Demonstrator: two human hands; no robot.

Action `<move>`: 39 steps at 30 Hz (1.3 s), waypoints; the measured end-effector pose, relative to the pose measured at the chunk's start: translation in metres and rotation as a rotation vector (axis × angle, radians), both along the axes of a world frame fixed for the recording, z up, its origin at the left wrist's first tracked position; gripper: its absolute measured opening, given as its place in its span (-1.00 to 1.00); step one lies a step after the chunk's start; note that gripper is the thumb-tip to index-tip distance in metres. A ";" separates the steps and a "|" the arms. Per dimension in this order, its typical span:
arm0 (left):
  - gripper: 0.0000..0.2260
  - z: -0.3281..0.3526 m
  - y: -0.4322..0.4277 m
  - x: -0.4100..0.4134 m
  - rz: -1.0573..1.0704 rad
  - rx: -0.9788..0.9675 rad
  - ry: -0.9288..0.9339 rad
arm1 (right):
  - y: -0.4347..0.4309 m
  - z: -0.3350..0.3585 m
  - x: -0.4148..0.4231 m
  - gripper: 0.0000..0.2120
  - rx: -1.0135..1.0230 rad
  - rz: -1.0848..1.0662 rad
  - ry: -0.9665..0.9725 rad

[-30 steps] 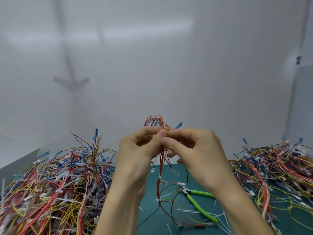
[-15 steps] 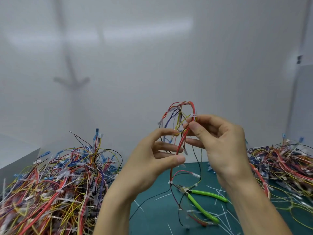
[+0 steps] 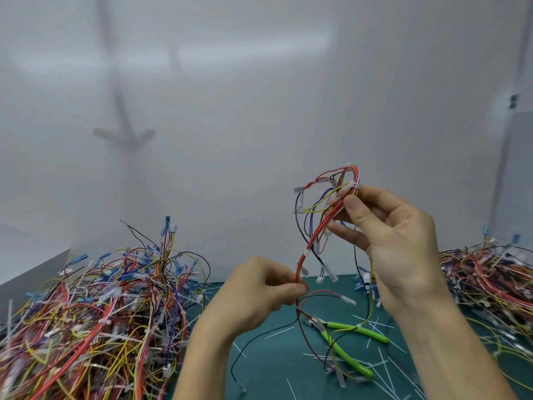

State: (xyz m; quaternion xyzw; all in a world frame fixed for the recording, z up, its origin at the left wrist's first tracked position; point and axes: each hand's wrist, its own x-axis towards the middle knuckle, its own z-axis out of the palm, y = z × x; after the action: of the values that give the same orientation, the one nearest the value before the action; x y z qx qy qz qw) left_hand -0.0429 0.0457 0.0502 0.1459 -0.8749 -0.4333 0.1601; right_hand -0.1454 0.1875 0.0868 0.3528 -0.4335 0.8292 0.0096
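Observation:
A small wire harness [image 3: 318, 229] of red, yellow, blue and black wires with white ties and connectors hangs in the air above the green mat. My right hand [image 3: 395, 243] pinches its upper part near a white tie, thumb against fingertips. Lower down and to the left, my left hand [image 3: 266, 290] pinches the red bundle between thumb and curled fingers. Loose wire ends trail from the harness down to the mat.
Green-handled cutters [image 3: 343, 342] lie on the green mat [image 3: 271, 368] under the harness, among several cut white tie ends. A big heap of wire harnesses [image 3: 92, 313] fills the left, another heap [image 3: 490, 281] the right. A white wall stands behind.
My hands have drawn apart: the right rose and moved right with the harness top, the left slid down the red bundle. The harness now stretches between them.

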 end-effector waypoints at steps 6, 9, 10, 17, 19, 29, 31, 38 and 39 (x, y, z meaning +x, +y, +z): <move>-0.73 -0.004 0.001 -0.004 0.119 0.200 -0.019 | 0.001 0.000 -0.001 -0.88 -0.002 0.024 -0.007; -0.67 -0.004 0.000 -0.003 0.156 0.275 0.014 | 0.001 0.000 -0.001 -0.88 -0.001 0.042 -0.002; -0.66 -0.003 -0.001 -0.003 0.168 0.300 0.047 | 0.000 -0.001 -0.001 -0.88 0.000 0.050 -0.006; -0.68 0.005 -0.002 0.001 0.171 0.509 0.270 | 0.001 -0.002 -0.003 -0.89 0.019 0.107 -0.032; -0.69 0.007 -0.002 0.002 0.156 0.551 0.315 | 0.002 -0.002 -0.002 -0.88 0.018 0.126 -0.031; -0.62 0.005 -0.010 0.003 0.255 0.310 0.158 | 0.004 -0.003 -0.005 -0.82 0.117 0.154 0.121; -0.66 0.005 -0.011 0.002 0.277 0.281 0.207 | 0.003 -0.005 -0.006 -0.78 0.233 0.126 0.243; -0.52 0.016 -0.013 0.004 0.193 0.823 0.424 | -0.004 -0.014 0.000 -0.82 0.748 0.067 0.600; -0.53 0.018 -0.014 0.005 0.183 0.872 0.438 | -0.005 -0.016 0.003 -0.85 0.817 0.081 0.631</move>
State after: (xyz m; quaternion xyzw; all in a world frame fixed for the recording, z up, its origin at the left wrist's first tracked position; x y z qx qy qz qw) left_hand -0.0375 0.0318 0.0678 0.1811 -0.5414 -0.7636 0.3016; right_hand -0.1427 0.1823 0.0712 0.5770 -0.6839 0.4454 -0.0308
